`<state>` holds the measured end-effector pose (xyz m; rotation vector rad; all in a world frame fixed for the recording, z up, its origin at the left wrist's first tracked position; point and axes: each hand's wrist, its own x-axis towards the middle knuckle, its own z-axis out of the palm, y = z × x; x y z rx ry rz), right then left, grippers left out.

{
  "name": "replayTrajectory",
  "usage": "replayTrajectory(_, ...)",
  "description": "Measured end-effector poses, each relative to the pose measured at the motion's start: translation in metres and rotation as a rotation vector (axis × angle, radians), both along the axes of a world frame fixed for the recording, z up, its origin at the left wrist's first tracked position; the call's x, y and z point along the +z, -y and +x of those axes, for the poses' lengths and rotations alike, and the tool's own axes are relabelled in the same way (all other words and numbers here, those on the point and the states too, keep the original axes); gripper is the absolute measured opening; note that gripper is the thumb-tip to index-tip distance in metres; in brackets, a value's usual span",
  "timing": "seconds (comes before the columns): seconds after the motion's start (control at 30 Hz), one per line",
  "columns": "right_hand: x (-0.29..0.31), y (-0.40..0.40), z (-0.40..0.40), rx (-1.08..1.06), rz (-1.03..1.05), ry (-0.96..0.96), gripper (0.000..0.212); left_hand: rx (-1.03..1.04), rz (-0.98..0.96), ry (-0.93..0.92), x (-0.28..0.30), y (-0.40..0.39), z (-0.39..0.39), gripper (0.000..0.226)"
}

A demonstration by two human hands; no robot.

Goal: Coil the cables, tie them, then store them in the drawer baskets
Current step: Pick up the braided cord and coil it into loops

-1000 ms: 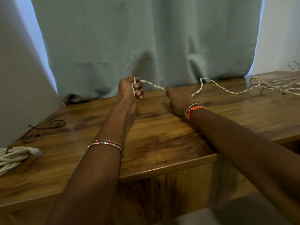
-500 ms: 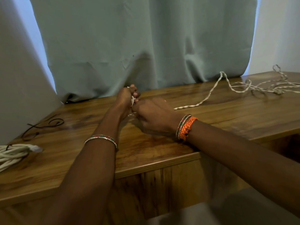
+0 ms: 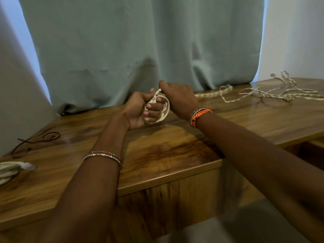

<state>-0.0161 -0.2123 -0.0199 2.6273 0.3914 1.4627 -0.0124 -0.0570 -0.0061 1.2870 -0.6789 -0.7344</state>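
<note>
Cable (image 3: 158,109) | coils gripped by left hand (image 3: 138,111) fingers | right hand (image 3: 178,97) pinching strand | tabletop (image 3: 157,151) front edge bare

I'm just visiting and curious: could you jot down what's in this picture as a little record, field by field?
Setting: wooden table in front of a pale green curtain
Left hand: closed around small loops of a white twisted cable
Right hand: pinching the same cable just above the loops
Uncoiled part: loose cable tangle lying at the table's far right
Other items: white cable bundle at the left edge; thin dark cord near it
Drawer baskets: not in view
Stage: coiling under way, not yet tied
</note>
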Motion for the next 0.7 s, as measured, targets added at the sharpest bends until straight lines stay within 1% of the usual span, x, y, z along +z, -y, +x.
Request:
replayTrajectory(0.07,-0.003,-0.001,0.005,-0.032,0.019,0.007,0.017,-0.031,-0.057,-0.009,0.001,-0.001,-0.001,0.038)
replayTrajectory(0.13,-0.008,-0.001,0.009,-0.079,0.027,-0.039,0.019,-0.047,-0.136,-0.007,0.003,-0.004,-0.001,0.036)
replayTrajectory(0.23,-0.016,0.007,0.013,-0.189,-0.004,-0.247,0.039,-0.036,-0.343,-0.012,0.005,-0.007,0.003,0.027)
replayTrajectory(0.27,-0.018,0.009,0.012,-0.191,-0.009,-0.307,0.041,-0.008,-0.412,-0.006,0.004,-0.006,0.006,0.023)
replayTrajectory(0.33,-0.024,0.007,0.010,-0.140,-0.015,-0.356,0.041,0.102,-0.493,0.021,0.001,-0.002,0.011,0.023)
replayTrajectory(0.43,-0.028,-0.008,0.006,-0.115,-0.064,-0.381,0.041,0.271,-0.535,0.065,-0.001,-0.002,0.018,0.031)
replayTrajectory(0.5,-0.027,-0.020,-0.002,-0.083,-0.119,-0.400,0.039,0.365,-0.533,0.100,-0.004,-0.005,0.021,0.032)
replayTrajectory(0.6,-0.031,-0.036,-0.017,0.034,-0.156,-0.386,0.028,0.450,-0.510,0.126,-0.005,-0.010,0.026,0.033)
replayTrajectory(0.7,-0.035,-0.046,-0.038,0.101,-0.173,-0.371,0.024,0.508,-0.458,0.144,-0.006,-0.014,0.028,0.034)
